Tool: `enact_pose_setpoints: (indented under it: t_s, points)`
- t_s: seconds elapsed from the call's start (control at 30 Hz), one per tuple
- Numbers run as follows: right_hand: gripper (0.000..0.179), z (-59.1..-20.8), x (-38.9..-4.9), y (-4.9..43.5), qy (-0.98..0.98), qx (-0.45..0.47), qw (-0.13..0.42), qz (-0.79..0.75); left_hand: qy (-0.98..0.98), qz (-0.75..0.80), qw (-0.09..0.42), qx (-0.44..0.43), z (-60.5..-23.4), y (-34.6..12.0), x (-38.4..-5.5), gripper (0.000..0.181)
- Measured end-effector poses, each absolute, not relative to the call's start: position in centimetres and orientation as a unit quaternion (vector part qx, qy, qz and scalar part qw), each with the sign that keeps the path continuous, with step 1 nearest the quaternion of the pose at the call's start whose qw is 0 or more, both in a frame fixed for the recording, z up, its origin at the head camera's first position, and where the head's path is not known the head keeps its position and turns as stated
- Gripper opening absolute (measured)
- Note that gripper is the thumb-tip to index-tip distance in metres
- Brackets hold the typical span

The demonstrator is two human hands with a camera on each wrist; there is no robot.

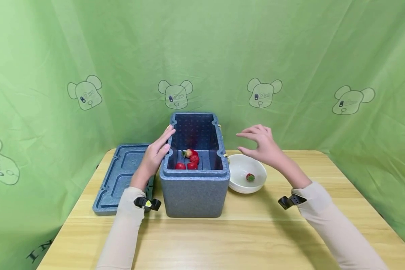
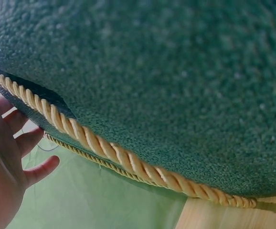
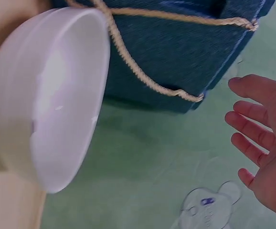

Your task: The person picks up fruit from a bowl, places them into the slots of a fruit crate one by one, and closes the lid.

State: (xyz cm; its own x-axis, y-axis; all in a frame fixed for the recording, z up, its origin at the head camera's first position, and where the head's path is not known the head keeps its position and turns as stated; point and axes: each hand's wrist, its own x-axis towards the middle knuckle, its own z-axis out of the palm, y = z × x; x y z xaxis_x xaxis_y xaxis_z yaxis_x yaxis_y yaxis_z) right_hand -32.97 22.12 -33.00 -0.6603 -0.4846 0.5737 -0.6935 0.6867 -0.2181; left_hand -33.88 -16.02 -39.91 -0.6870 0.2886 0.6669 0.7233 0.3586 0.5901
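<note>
A tall grey-blue foam box [image 1: 195, 195] stands without its lid on the table, several strawberries [image 1: 193, 159] lying on its floor. My left hand [image 1: 154, 153] rests its straight fingers along the box's left rim; the left wrist view shows that hand [image 2: 9, 152] beside a twisted yellow rope [image 2: 114, 152] on the box's side. My right hand [image 1: 260, 144] is raised above and behind the white bowl [image 1: 245, 187], holding nothing, its thumb and fingers spread apart. One strawberry [image 1: 250, 177] lies in the bowl. In the right wrist view the same hand [image 3: 267, 133] hovers away from the bowl [image 3: 14, 95].
The box's lid [image 1: 104, 204] lies flat to the left of the box, partly behind my left forearm. The bowl stands close against the box's right side. A green curtain [image 1: 202, 45] with bear-head prints hangs behind and around the wooden table [image 1: 202, 243].
</note>
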Motion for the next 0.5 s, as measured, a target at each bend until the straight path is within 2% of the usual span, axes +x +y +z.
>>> enact_pose_setpoints:
  t_s: [0.5]
  points:
    - [0.040,-36.9,-34.2,25.6,-0.945,0.274,0.118,0.137,-0.792,-0.467,0.225,-0.323,-40.0,-16.1,-34.1,0.053]
